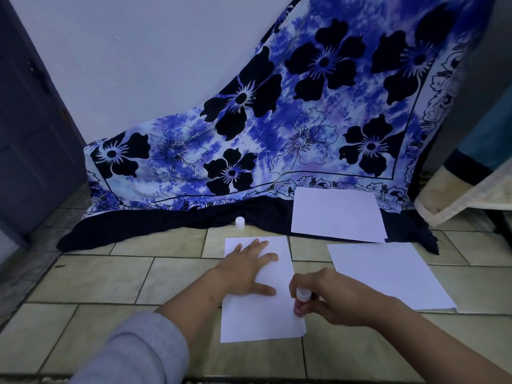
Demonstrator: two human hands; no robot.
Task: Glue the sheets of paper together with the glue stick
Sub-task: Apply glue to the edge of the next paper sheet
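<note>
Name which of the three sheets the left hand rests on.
The nearest sheet: the left hand lies flat on it. The far sheet and right sheet lie untouched.

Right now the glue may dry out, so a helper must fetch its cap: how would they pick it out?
Start at the blue flowered cloth draped at the back and follow its dark hem to the floor. The cap stands there, beyond the sheet under the left hand. It is a small white cylinder standing alone; the other white things are flat paper.
</note>
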